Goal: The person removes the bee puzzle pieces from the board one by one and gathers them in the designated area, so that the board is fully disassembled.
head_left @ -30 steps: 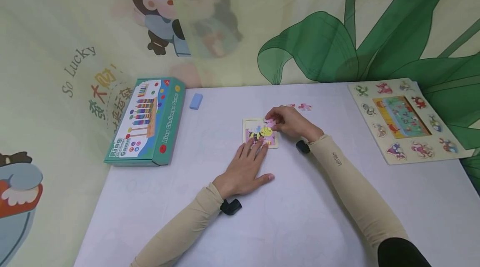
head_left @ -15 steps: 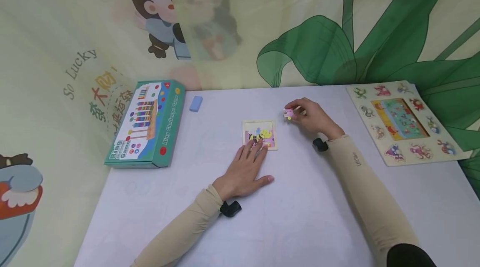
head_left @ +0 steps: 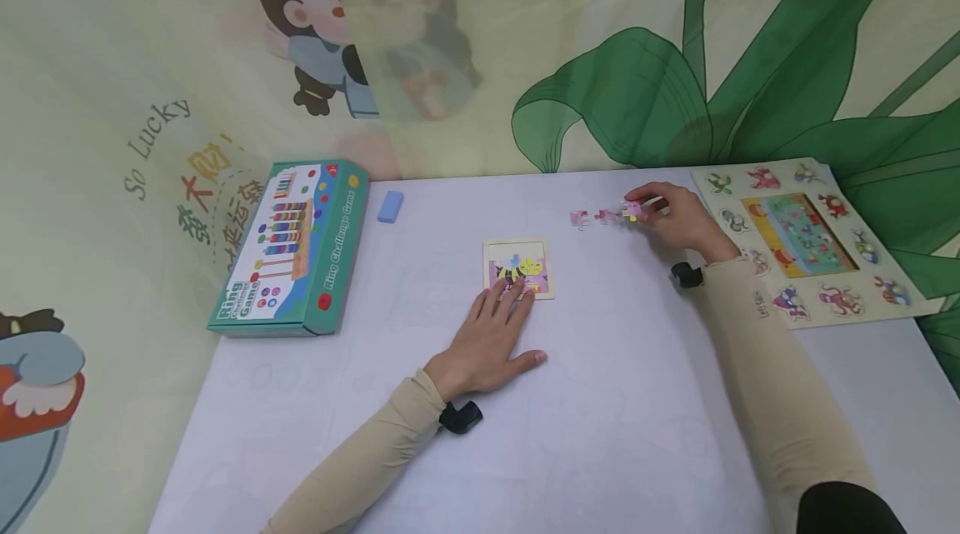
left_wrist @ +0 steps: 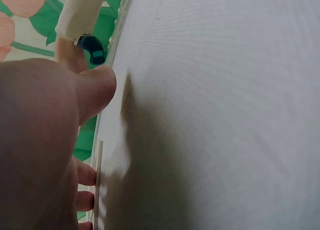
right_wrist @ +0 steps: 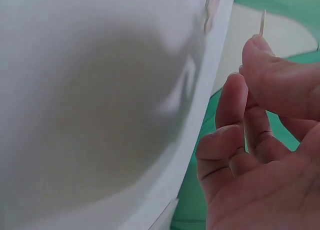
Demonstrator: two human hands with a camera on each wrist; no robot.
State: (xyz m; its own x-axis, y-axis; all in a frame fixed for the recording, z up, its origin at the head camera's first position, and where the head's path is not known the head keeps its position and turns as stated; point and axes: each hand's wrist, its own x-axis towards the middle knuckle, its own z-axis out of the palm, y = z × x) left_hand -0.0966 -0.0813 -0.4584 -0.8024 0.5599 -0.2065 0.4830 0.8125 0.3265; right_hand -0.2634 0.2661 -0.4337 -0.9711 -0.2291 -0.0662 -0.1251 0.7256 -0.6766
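Note:
My left hand [head_left: 487, 342] lies with its fingers spread and straight, fingertips over the lower edge of a small square puzzle board [head_left: 519, 249] with a bee picture. In the left wrist view those fingers rest along the thin board [left_wrist: 98, 185]. My right hand [head_left: 678, 217] pinches a pink and yellow puzzle piece [head_left: 631, 210] between thumb and fingertips. Its thin edge, the puzzle piece [right_wrist: 263, 23] seen side-on, stands above the thumb in the right wrist view. Two pink pieces, a squarish one [head_left: 579, 219] and a smaller one [head_left: 604, 217], lie on the table just left of it.
A green ring game box [head_left: 292, 247] lies at the table's left edge, with a blue block [head_left: 391, 207] beside it. A large board with animal pictures [head_left: 813, 301] lies at the right, partly behind my right wrist. A printed cloth [head_left: 465, 142] hangs behind the table.
My right hand has lifted the pinched puzzle piece from the small board's upper right and carried it right, past the two loose pieces. My left hand has stayed in place.

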